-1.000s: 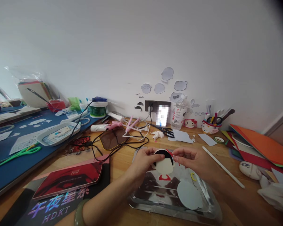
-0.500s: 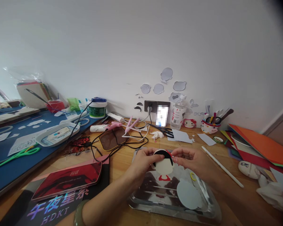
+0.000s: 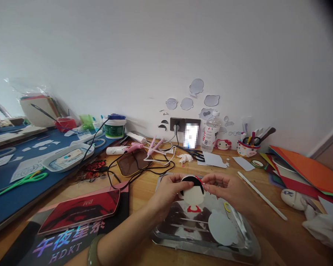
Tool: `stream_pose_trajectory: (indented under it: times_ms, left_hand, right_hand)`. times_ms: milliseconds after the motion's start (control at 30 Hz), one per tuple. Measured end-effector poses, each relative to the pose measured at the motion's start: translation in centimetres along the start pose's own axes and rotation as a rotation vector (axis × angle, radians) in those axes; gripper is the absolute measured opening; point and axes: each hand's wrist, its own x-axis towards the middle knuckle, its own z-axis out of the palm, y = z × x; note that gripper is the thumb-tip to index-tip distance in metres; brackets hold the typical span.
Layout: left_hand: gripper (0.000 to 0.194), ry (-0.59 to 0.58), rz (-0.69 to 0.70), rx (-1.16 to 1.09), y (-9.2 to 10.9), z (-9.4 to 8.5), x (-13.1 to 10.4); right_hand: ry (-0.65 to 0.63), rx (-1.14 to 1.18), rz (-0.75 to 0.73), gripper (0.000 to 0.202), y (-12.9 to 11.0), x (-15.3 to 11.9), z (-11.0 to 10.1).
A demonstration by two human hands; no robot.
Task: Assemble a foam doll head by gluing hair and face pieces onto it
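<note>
The step in hand looks like seating a small red piece (image 3: pixel 200 180) on the edge of a flat cream head-shaped cutout (image 3: pixel 192 195). The left hand (image 3: pixel 170 189) grips the cutout's left side, thumb over its black fringe (image 3: pixel 196 181); the right hand (image 3: pixel 223 185) pinches the red piece at the upper right edge. The next move seems to call for a steady left grip and light fingertip pressure. Between both grips, over a shiny silver tray (image 3: pixel 205 252), the cutout looks smooth, plain below the fringe, with a red collar (image 3: pixel 193 209).
</note>
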Motion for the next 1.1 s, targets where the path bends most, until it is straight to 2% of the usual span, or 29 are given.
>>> stream_pose_trajectory:
  times_ms: [267, 400, 467, 600, 700, 800, 967, 1100]
  left_hand:
    - [0.02, -0.003, 0.007, 0.004, -0.1, 0.0, 0.1]
    - [0.022, 0.028, -0.016, -0.001, 0.0, 0.0, 0.1]
    - [0.023, 0.027, -0.014, -0.004, 0.0, 0.0, 0.1]
    - [0.024, 0.002, 0.008, -0.021, -0.1, -0.1, 0.1]
    - [0.024, 0.011, 0.008, -0.037, -0.1, 0.0, 0.1]
    - [0.024, 0.018, -0.002, -0.053, 0.0, 0.0, 0.1]
    - [0.024, 0.016, -0.001, -0.063, 0.1, 0.0, 0.1]
    - [0.023, 0.015, 0.004, -0.067, 0.1, 0.0, 0.0]
  right_hand:
    - [0.055, -0.09, -0.037, 0.014, -0.3, -0.2, 0.4]
    - [0.152, -0.25, -0.092, 0.011, -0.6, -0.6, 0.8]
    - [0.24, -0.384, -0.185, 0.011, -0.5, -0.8, 1.0]
    - [0.406, -0.728, -0.534, 0.013, 0.1, -1.1, 1.2]
    - [0.452, -0.987, -0.737, 0.015, 0.7, -1.3, 1.1]
    - [0.48, -1.176, -0.857, 0.017, 1.2, -1.6, 1.0]
    - [0.43, -1.219, -1.017, 0.021, 1.3, -2.0, 0.8]
    - [0.413, -1.197, -1.026, 0.021, 1.2, -2.1, 0.7]
